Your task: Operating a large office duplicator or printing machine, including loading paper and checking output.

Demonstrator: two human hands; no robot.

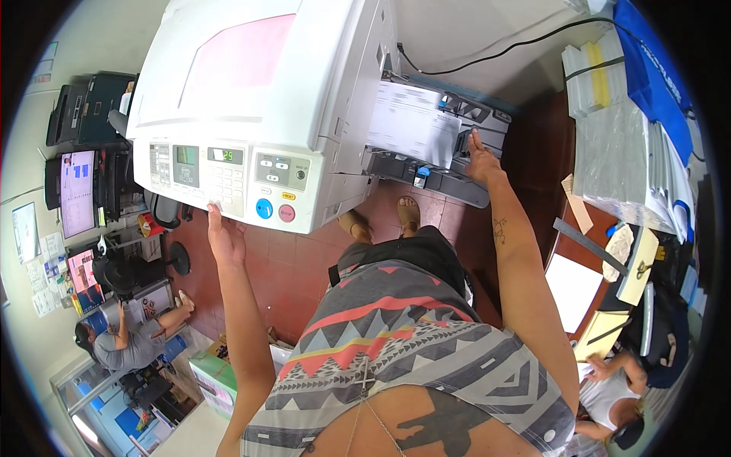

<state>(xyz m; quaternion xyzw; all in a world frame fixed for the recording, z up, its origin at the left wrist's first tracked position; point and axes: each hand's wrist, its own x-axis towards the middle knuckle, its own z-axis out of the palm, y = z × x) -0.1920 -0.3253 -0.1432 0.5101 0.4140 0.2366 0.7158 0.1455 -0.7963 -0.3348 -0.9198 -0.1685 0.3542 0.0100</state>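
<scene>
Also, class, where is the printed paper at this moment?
In the head view, the printed paper lies in the upper part, right of centre, on the dark tray beside the white machine, left of the right hand.

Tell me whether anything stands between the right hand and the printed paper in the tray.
Only a narrow dark part of the tray shows between the right hand and the printed paper; nothing else visible is in the way.

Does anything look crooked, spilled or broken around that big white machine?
Slightly: the printed sheets on the side tray, by the right hand, look staggered, one edge jutting past another rather than lining up. I see no spill or obvious damage around the white machine.
</scene>
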